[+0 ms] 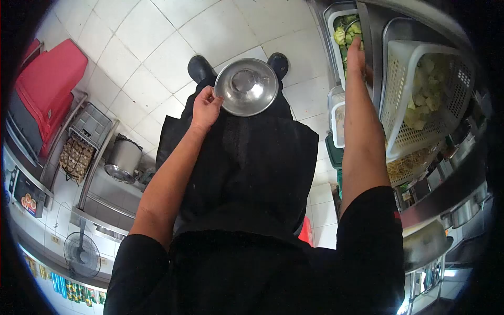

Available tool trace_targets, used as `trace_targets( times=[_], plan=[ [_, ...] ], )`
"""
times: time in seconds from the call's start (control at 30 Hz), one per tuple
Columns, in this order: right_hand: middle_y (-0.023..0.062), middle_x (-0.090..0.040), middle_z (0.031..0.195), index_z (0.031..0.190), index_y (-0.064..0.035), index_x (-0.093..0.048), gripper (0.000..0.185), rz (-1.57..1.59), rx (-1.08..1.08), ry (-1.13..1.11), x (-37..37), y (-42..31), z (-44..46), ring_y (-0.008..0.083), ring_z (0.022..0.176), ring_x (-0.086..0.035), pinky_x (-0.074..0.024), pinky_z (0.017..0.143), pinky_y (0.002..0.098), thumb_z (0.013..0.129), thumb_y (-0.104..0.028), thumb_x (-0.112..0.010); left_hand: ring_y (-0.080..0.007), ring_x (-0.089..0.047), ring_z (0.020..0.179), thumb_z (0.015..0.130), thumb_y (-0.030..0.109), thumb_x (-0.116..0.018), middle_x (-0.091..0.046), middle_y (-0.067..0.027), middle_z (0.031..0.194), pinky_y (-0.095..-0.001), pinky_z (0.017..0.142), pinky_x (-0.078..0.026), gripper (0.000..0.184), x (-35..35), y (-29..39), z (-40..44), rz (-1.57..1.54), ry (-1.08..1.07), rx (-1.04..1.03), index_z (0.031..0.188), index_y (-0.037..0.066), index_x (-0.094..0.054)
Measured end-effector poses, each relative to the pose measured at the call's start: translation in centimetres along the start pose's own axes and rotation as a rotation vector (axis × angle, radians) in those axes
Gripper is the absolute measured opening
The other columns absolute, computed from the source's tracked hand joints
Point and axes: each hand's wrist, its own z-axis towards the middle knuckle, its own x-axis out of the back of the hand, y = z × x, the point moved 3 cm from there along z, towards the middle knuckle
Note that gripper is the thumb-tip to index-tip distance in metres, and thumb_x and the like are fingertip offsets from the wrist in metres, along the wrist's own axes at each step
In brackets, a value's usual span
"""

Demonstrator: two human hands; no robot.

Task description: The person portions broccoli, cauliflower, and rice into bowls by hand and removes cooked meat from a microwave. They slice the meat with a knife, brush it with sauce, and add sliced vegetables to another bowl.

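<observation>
My left hand (pixel 206 107) is closed on the rim of a steel bowl (pixel 252 100), fingers and thumb pinching its left edge. The bowl hangs in front of my apron (pixel 236 157), with its shiny inside facing up and no food visible in it. On the right, my right hand (pixel 356 59) reaches into a white plastic container (pixel 332 25) of cut green vegetables (pixel 341 35) that look like broccoli. Its fingertips are partly hidden among the pieces, so their grip does not show. A rounded metal edge, perhaps a ladle, lies in the same container.
Beside my right forearm stands a perforated white basket (pixel 397 100) with pale cut vegetables (pixel 428 94). Noodle-like yellow strands (pixel 407 169) lie below it. To my left are a metal pot (pixel 124 159), egg trays (pixel 77 156), a red cover (pixel 52 89) and a fan (pixel 82 254).
</observation>
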Motion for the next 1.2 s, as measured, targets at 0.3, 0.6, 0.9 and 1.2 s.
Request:
trace_targets(
  times=[0.3, 0.6, 0.9, 1.2],
  plan=[
    [0.0225, -0.049, 0.134, 0.131, -0.0027, -0.05, 0.083, 0.19, 0.132, -0.064, -0.6, -3.1, 0.8, 0.0396, 0.123, -0.047, -0.036, 0.101, 0.0446, 0.075, -0.064, -0.055, -0.0045, -0.043, 0.063, 0.087, 0.002, -0.059, -0.047, 0.0054, 0.069, -0.022, 0.058, -0.036, 0.018, -3.0, -0.3, 2.6, 0.002, -0.094, -0.008, 0.075, 0.009, -0.047],
    [0.0227, -0.049, 0.134, 0.126, 0.0, -0.055, 0.078, 0.121, -0.153, -0.303, -0.9, -4.2, 2.0, 0.0378, 0.123, -0.047, -0.0363, 0.101, 0.0428, 0.078, -0.061, -0.053, -0.0032, -0.042, 0.064, 0.084, -0.003, -0.057, -0.045, 0.006, 0.069, -0.0215, 0.057, -0.036, 0.017, -6.9, 1.2, 5.5, 0.021, -0.144, -0.035, 0.074, 0.006, -0.047],
    [0.0196, -0.05, 0.133, 0.124, -0.0018, -0.055, 0.063, 0.034, -0.095, -0.226, -2.9, -3.3, 4.1, 0.0362, 0.119, -0.05, -0.0388, 0.096, 0.0443, 0.085, -0.05, -0.05, -0.0048, -0.042, 0.058, 0.081, -0.002, -0.056, -0.043, 0.0037, 0.063, -0.0231, 0.051, -0.035, 0.015, -9.5, 1.4, 9.7, -0.019, -0.191, -0.037, 0.073, 0.007, -0.047],
    [0.0161, -0.051, 0.132, 0.123, -0.0026, -0.055, 0.055, 0.22, -0.041, -0.011, -3.4, -1.5, 5.0, 0.0329, 0.112, -0.054, -0.0434, 0.089, 0.0436, 0.084, -0.041, -0.055, -0.0058, -0.043, 0.066, 0.079, -0.003, -0.056, -0.044, 0.005, 0.069, -0.0232, 0.059, -0.038, 0.014, -12.4, 3.4, 13.3, 0.109, -0.196, -0.127, 0.072, 0.006, -0.049]
  ],
)
